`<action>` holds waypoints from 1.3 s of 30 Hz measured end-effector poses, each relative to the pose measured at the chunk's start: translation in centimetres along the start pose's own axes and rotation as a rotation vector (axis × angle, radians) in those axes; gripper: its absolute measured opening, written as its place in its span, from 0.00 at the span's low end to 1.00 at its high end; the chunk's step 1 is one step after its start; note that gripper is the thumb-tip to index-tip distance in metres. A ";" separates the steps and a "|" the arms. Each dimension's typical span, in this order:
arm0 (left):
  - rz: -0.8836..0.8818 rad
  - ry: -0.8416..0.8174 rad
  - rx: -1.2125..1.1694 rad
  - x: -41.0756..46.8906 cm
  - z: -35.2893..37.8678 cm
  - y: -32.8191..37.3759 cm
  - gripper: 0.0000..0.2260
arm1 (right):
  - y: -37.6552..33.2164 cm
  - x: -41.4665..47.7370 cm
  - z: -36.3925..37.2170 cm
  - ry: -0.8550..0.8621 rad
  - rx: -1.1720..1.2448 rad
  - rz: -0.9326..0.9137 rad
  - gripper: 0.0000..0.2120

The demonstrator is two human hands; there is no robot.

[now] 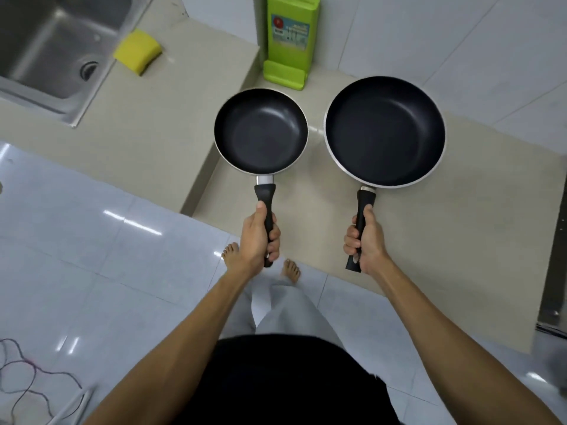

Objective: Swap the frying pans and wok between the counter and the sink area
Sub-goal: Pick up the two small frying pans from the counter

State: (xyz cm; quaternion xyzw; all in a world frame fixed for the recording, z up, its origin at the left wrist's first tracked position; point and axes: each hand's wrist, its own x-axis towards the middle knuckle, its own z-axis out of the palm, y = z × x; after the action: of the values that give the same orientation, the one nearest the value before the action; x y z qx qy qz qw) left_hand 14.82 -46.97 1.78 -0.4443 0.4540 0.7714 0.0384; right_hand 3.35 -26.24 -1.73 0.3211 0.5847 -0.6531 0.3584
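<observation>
- Head view: left hand [257, 237] grips the black handle of the small pan [260, 131], fingers [274, 240] wrapped fully round it, thumb laid along the top.
- Right hand [366, 240] grips the handle of the large pan [385, 131] in the same way, fingers curled tight, thumb along the top.
- Both pans sit level and side by side, apart from each other, dark insides up and empty, handles pointing back toward the person.
- Small pan is over the step where the table [429, 240] drops from its higher part to its lower part; large pan is over the lower part. Whether either pan touches the table cannot be told.
- Green holder [288, 41] stands upright against the wall, just behind the small pan.
- Sink [52, 50] is set in the higher part at far left, well apart from the pans, with a yellow sponge [138, 50] beside its right rim.
- Bare feet [230, 251] stand on the white tiled floor [92, 256]; thin cables [21, 372] lie at lower left.
</observation>
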 end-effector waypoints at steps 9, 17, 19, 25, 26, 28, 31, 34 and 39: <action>0.075 0.089 -0.149 -4.1 -7.1 4.3 0.20 | -0.4 -5.8 4.7 -0.150 -0.170 -0.076 0.23; 0.119 0.209 -0.243 -6.2 -15.9 8.1 0.19 | -0.7 -8.9 13.8 -0.244 -0.343 -0.092 0.22; 0.131 0.235 -0.268 -6.6 -18.4 9.6 0.19 | -0.3 -9.5 16.2 -0.262 -0.377 -0.093 0.22; 0.183 0.279 -0.282 -6.4 -28.6 15.1 0.20 | 1.2 -11.2 26.2 -0.296 -0.439 -0.111 0.22; 0.192 0.284 -0.269 -6.4 -30.8 16.2 0.20 | 1.8 -11.5 28.2 -0.299 -0.442 -0.115 0.22; 0.208 0.295 -0.229 -6.6 -35.1 18.4 0.21 | 3.0 -12.5 32.3 -0.308 -0.444 -0.119 0.23; 0.218 0.319 -0.198 -7.0 -41.6 21.1 0.21 | 5.1 -13.9 38.5 -0.331 -0.446 -0.113 0.23; 0.237 0.321 -0.214 -7.1 -47.5 23.8 0.21 | 7.1 -15.1 44.5 -0.374 -0.433 -0.111 0.22; 0.258 0.345 -0.248 -6.5 -55.0 27.1 0.21 | 8.7 -16.3 53.3 -0.412 -0.479 -0.113 0.21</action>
State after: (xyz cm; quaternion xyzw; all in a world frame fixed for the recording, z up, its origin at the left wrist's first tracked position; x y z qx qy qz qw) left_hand 41.97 -100.96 13.86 -0.5090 0.4089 0.7325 -0.1930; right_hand 19.47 -78.17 13.16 0.0558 0.6537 -0.5671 0.4980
